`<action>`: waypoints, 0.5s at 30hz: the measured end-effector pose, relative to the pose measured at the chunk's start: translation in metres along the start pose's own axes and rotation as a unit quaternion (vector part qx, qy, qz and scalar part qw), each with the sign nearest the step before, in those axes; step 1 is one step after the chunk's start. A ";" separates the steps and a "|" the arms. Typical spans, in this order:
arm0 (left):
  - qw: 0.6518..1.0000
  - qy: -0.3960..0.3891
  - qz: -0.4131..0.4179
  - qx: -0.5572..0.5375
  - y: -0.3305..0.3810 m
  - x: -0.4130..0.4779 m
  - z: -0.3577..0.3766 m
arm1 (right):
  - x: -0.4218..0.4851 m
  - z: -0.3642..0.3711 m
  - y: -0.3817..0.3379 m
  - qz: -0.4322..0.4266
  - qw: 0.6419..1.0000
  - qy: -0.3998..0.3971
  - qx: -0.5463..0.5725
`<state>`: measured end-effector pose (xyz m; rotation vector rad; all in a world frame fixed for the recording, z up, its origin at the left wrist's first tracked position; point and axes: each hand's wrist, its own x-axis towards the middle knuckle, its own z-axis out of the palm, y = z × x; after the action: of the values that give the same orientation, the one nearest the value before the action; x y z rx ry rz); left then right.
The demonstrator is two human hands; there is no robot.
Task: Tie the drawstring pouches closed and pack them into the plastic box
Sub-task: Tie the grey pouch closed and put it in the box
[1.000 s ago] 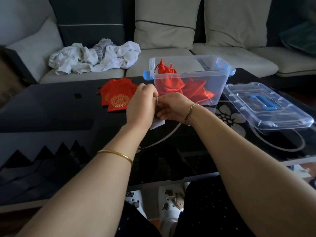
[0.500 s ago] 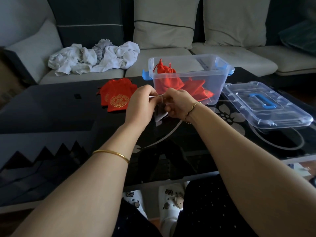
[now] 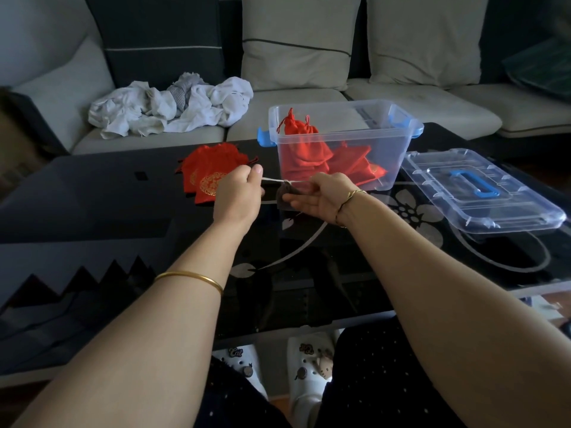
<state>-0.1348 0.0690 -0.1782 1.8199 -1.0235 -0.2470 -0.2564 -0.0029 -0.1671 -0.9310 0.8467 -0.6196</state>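
- Left hand is clenched, its thumb and forefinger pinching one end of a pale string that is taut above the black glass table. A gold bangle sits on that forearm.
- Just beyond that hand I see loose red pouches with gold print, piled flat on the table. Farther back, a heap of white cloths lies on the sofa seat.
- From my screen the string runs rightward to the gathered neck of a grey pouch, which sits between the two hands. I cannot tell whether its bottom touches the table.
- Right hand is grasping the grey pouch, with its fingers laid along the pouch's side. The string's other end disappears into this hand, so I cannot tell how it is pinched there. A thin bracelet circles the wrist.
- Behind the right hand the plastic box stands open on the table, with blue latches at both ends. I can see packed red pouches inside it, one of them upright against the left wall with its neck drawn shut.
- Just beside the box on its right, the lid lies flat on the table with its blue handle facing up.
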 end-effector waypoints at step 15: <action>0.972 -0.108 -0.098 -0.185 0.009 0.005 0.006 | 0.016 -0.002 0.008 -0.101 0.975 0.052 -0.189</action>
<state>-0.1399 0.0603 -0.1721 1.5716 -0.8745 -0.7214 -0.2485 -0.0123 -0.1802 -1.3523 0.9909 -0.6986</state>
